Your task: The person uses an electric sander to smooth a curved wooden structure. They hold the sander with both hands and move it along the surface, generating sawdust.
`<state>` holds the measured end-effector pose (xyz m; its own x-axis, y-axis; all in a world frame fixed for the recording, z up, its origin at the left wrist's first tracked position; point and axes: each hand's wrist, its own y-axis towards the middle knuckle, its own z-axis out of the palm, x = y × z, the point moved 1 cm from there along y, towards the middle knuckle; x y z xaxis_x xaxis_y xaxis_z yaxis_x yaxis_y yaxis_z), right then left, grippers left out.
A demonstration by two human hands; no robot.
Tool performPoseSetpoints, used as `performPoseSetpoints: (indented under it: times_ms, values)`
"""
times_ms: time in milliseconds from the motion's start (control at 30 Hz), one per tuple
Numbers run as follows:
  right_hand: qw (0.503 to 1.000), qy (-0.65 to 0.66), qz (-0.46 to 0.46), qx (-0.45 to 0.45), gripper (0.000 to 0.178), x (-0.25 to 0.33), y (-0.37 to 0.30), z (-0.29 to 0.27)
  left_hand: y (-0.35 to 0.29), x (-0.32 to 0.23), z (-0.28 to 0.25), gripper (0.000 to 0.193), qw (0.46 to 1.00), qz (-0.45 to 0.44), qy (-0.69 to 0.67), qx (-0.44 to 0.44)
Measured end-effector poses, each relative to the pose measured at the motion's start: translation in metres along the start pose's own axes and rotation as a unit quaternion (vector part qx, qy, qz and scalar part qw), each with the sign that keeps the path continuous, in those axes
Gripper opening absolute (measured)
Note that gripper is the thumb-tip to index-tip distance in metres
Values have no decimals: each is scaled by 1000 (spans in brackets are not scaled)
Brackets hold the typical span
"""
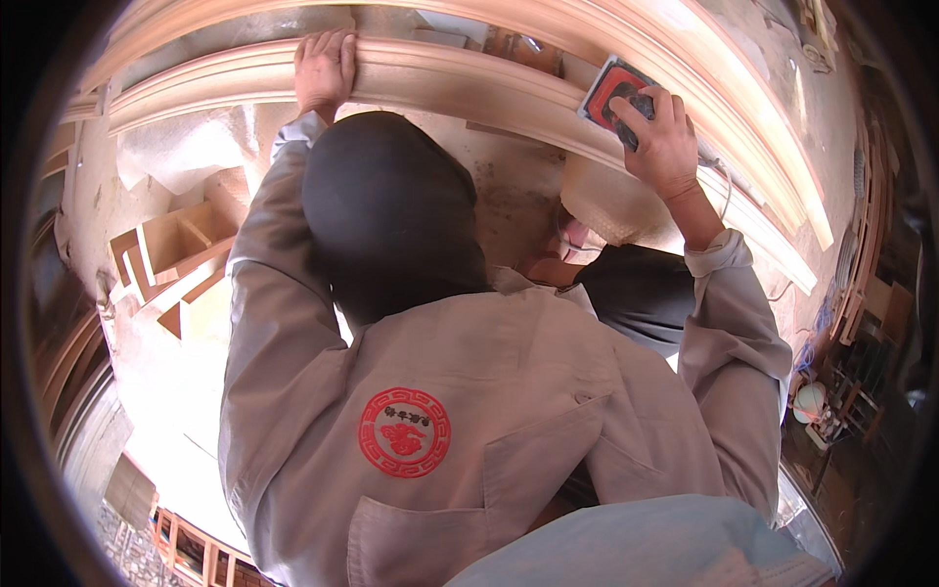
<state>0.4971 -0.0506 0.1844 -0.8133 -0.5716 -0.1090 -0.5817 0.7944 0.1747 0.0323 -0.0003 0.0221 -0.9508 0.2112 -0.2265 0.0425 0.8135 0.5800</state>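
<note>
A long pale wooden moulding (440,78) with a grooved profile stretches across the front of me. Toward its left part, my left hand (326,68) lies over it, the fingers bent over the far edge. My right hand (667,137) is wrapped round a red and black power sander (616,93), whose flat pad is against the moulding toward the right. A cord (728,191) shows by my right wrist. The fingertips of my left hand are partly hidden behind the edge.
More long mouldings (753,108) lie beyond and to the right. Open wooden box-like pieces (181,245) rest at the left. My dark-trousered knee (391,205) is between my arms, close to the moulding. Assorted tools and clutter (822,406) are at the far right.
</note>
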Motion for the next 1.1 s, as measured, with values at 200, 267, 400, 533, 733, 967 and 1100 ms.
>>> performPoseSetpoints:
  times_ms: [200, 267, 400, 533, 733, 967, 1100]
  values:
    - [1000, 4, -23, -8, 52, 42, 34, 6, 2, -6, 3, 27, 1000, -8, -5, -8]
    - [999, 5, -37, -20, 51, 55, 49, 8, 2, -9, 3, 27, 1000, -14, -9, -5]
    - [997, 0, -70, -37, 48, 84, 79, 13, 1, -8, -1, 26, 1000, -9, 0, -8]
    - [994, 4, -85, -65, 49, 113, 105, 17, 2, -13, -1, 26, 999, -18, -26, -9]
    - [995, 7, -90, -39, 56, 152, 141, 19, 3, -12, -3, 25, 999, -22, -32, -1]
    - [989, 119, -75, -42, 57, 149, 164, -9, 1, 1, 1, 26, 998, -9, -61, -17]
    - [996, 66, -60, -17, 59, 106, 102, -8, 4, -6, -2, 27, 998, -15, -67, -1]
